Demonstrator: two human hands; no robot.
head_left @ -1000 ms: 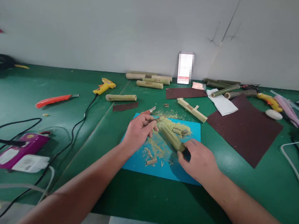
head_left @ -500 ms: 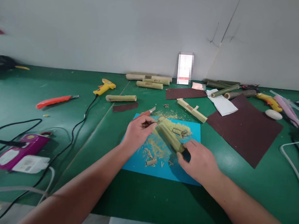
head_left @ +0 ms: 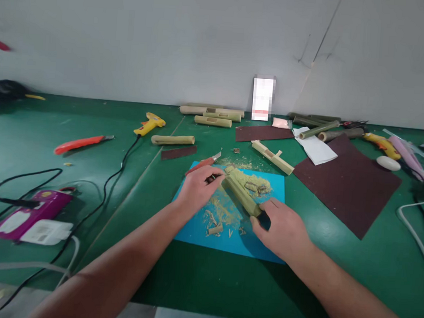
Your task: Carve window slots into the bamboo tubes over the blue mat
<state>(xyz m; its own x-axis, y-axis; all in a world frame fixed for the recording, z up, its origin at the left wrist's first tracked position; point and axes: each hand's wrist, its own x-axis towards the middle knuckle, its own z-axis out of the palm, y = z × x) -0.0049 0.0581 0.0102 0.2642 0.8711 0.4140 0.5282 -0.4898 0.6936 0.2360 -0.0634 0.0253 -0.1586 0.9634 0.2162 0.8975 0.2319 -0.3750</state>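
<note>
A green bamboo tube [head_left: 239,192] lies slanted on a blue mat [head_left: 196,225], amid pale green shavings [head_left: 222,213]. My right hand [head_left: 283,229] grips the tube's near end. My left hand [head_left: 197,187] is closed on a thin tool [head_left: 216,177] whose tip touches the tube's far end. A red-handled knife [head_left: 206,160] lies just beyond my left hand, its blade pointing away.
Green table [head_left: 91,121] with a yellow glue gun [head_left: 149,124], orange cutter [head_left: 78,144], black cables [head_left: 112,181] and a purple-white box [head_left: 30,216] at left. Bamboo pieces [head_left: 211,115], brown sandpaper sheets [head_left: 346,185], white paper [head_left: 316,148] and another glue gun [head_left: 382,143] lie behind and right.
My left hand has shifted slightly along the tube's far end with the tool. The right hand and tube stay almost still.
</note>
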